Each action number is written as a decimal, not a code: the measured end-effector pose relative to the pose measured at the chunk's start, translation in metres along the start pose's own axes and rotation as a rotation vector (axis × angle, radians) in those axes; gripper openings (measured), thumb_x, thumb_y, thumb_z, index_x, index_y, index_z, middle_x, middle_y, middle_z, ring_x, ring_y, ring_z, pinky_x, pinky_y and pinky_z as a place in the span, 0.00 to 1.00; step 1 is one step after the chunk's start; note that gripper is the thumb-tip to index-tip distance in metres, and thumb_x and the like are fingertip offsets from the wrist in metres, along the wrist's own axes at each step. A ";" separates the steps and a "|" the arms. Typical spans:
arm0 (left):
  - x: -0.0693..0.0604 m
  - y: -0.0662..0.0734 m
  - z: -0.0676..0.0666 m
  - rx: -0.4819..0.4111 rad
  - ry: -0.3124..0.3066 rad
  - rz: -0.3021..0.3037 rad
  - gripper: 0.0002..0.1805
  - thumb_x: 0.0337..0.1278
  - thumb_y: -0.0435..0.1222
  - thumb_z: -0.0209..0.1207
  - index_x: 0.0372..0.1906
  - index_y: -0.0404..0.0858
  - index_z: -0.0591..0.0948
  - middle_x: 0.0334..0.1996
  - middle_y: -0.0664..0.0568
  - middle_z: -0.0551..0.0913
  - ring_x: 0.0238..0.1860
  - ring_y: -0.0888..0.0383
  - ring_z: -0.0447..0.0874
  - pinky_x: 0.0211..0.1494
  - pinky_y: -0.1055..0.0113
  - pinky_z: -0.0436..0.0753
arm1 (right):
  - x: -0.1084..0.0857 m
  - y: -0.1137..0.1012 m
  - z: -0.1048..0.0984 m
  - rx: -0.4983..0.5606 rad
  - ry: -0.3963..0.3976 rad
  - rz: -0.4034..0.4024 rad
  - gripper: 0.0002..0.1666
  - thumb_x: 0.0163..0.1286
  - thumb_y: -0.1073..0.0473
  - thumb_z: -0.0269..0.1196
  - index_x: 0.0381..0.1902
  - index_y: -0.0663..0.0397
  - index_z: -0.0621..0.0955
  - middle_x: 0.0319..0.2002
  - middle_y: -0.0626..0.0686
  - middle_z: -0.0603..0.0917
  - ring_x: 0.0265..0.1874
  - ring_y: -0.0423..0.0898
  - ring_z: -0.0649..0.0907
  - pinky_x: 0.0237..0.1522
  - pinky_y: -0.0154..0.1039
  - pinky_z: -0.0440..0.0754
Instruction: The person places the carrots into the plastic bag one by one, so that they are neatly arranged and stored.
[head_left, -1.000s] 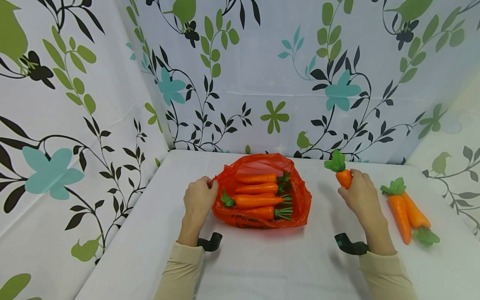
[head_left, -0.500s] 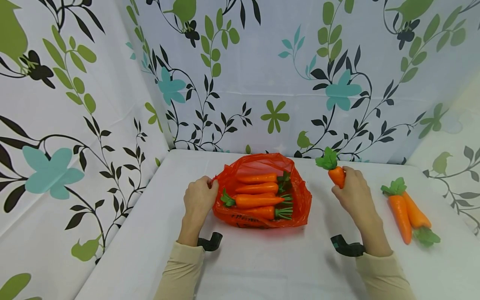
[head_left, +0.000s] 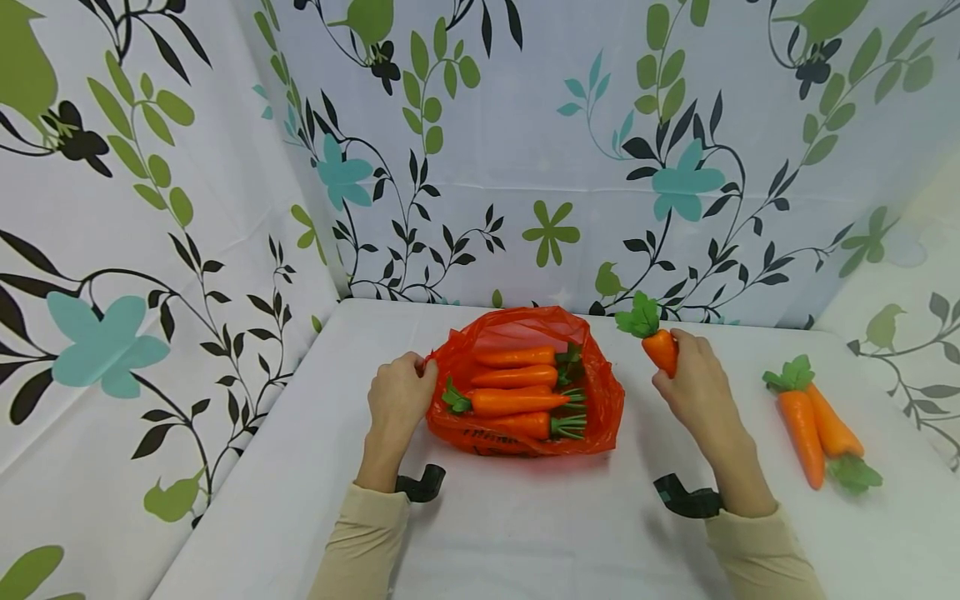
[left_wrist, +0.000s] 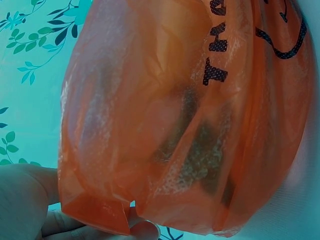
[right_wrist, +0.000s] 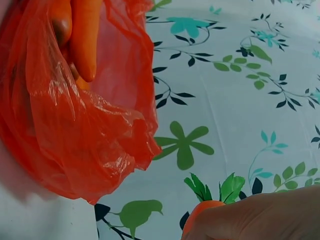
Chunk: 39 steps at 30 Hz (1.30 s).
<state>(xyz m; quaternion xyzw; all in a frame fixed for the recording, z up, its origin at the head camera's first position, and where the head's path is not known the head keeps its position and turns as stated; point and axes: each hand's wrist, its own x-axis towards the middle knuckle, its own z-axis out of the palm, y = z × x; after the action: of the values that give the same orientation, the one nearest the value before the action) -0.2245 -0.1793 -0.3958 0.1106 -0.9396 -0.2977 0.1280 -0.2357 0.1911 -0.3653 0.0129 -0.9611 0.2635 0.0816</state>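
An orange-red plastic bag [head_left: 607, 417] lies with its mouth spread, several carrots [head_left: 517, 403] inside it. My left hand [head_left: 397, 396] pinches the bag's left rim; in the left wrist view the bag [left_wrist: 145, 125] hangs from the thumb and fingers of the left hand [left_wrist: 30, 200]. To the right of the bag, my right hand [head_left: 697, 383] grips a carrot [head_left: 661, 352], its green leaves pointing up and left. In the right wrist view, the right hand [right_wrist: 260, 217] covers most of the held carrot [right_wrist: 202, 207], apart from the bag [right_wrist: 90, 145].
Two more carrots [head_left: 801, 433] lie crossed on the white table [head_left: 510, 533] at the right, leafy ends opposite. A patterned cloth [head_left: 510, 167] stands behind the table and at both sides. Each wrist wears a black mount.
My right hand has moved left with its carrot, closer to the bag. The left hand stays on the rim, and the bag and the two crossed carrots look unchanged.
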 end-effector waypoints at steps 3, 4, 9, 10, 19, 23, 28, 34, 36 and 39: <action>0.000 0.001 -0.001 0.000 -0.005 -0.004 0.16 0.68 0.44 0.55 0.34 0.35 0.83 0.24 0.46 0.83 0.23 0.53 0.76 0.25 0.66 0.78 | -0.001 -0.003 0.000 0.016 0.006 -0.013 0.39 0.64 0.67 0.61 0.71 0.73 0.60 0.62 0.74 0.68 0.55 0.69 0.72 0.59 0.68 0.75; 0.000 0.001 -0.001 -0.002 -0.007 -0.005 0.16 0.68 0.44 0.55 0.35 0.35 0.83 0.24 0.46 0.83 0.23 0.53 0.76 0.25 0.66 0.79 | -0.001 -0.004 0.001 0.022 0.009 -0.021 0.39 0.65 0.67 0.60 0.71 0.72 0.61 0.62 0.74 0.68 0.55 0.69 0.72 0.59 0.68 0.75; 0.000 0.002 -0.002 -0.009 -0.007 -0.007 0.16 0.68 0.44 0.55 0.34 0.35 0.83 0.23 0.46 0.83 0.23 0.53 0.76 0.24 0.66 0.78 | -0.004 -0.009 0.003 0.032 0.019 -0.070 0.38 0.64 0.69 0.60 0.70 0.73 0.62 0.62 0.73 0.68 0.57 0.69 0.72 0.60 0.67 0.74; 0.000 0.002 -0.002 -0.010 -0.006 -0.007 0.16 0.68 0.44 0.55 0.34 0.35 0.83 0.23 0.46 0.83 0.23 0.53 0.76 0.24 0.66 0.78 | -0.004 -0.011 0.004 0.031 0.015 -0.077 0.38 0.64 0.70 0.60 0.70 0.73 0.61 0.62 0.73 0.68 0.57 0.69 0.72 0.60 0.67 0.74; -0.001 0.001 -0.002 -0.008 -0.003 -0.011 0.15 0.68 0.43 0.55 0.34 0.35 0.83 0.24 0.46 0.83 0.23 0.53 0.77 0.24 0.66 0.79 | -0.007 -0.019 0.009 0.039 -0.003 -0.116 0.37 0.64 0.71 0.60 0.70 0.73 0.61 0.62 0.73 0.68 0.59 0.69 0.72 0.61 0.66 0.74; 0.000 0.000 -0.002 -0.007 0.000 -0.005 0.15 0.68 0.44 0.55 0.34 0.35 0.83 0.23 0.46 0.83 0.22 0.53 0.76 0.24 0.67 0.78 | -0.008 -0.022 0.011 0.038 0.003 -0.134 0.37 0.64 0.71 0.61 0.70 0.71 0.62 0.62 0.72 0.69 0.59 0.69 0.73 0.60 0.66 0.76; 0.000 0.000 -0.002 -0.012 0.004 -0.002 0.16 0.68 0.44 0.56 0.34 0.36 0.83 0.23 0.46 0.82 0.22 0.53 0.76 0.24 0.67 0.78 | -0.009 -0.026 0.014 0.038 0.027 -0.170 0.37 0.64 0.71 0.62 0.69 0.69 0.64 0.60 0.71 0.70 0.57 0.68 0.75 0.57 0.65 0.77; -0.001 0.000 -0.003 -0.010 0.007 0.000 0.16 0.68 0.44 0.55 0.34 0.35 0.83 0.23 0.46 0.82 0.23 0.53 0.76 0.24 0.66 0.77 | -0.009 -0.032 0.018 0.028 0.040 -0.211 0.35 0.65 0.69 0.61 0.69 0.66 0.66 0.58 0.69 0.70 0.55 0.66 0.76 0.56 0.62 0.79; -0.001 0.000 -0.003 -0.007 0.009 0.001 0.16 0.68 0.44 0.55 0.34 0.36 0.83 0.23 0.46 0.82 0.22 0.53 0.76 0.24 0.67 0.76 | -0.009 -0.035 0.019 0.027 0.036 -0.221 0.35 0.66 0.69 0.61 0.70 0.65 0.66 0.57 0.68 0.70 0.55 0.65 0.76 0.56 0.60 0.80; 0.000 0.000 -0.002 -0.009 0.012 0.001 0.15 0.68 0.43 0.55 0.33 0.36 0.83 0.22 0.47 0.82 0.22 0.53 0.75 0.23 0.67 0.76 | -0.008 -0.040 0.021 0.024 0.031 -0.231 0.35 0.66 0.69 0.61 0.70 0.66 0.67 0.58 0.68 0.71 0.54 0.64 0.76 0.56 0.59 0.81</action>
<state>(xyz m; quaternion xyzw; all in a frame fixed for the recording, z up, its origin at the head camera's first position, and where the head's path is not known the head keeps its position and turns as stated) -0.2235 -0.1804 -0.3946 0.1114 -0.9375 -0.3011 0.1345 -0.2283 0.1455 -0.3642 0.1203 -0.9486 0.2642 0.1263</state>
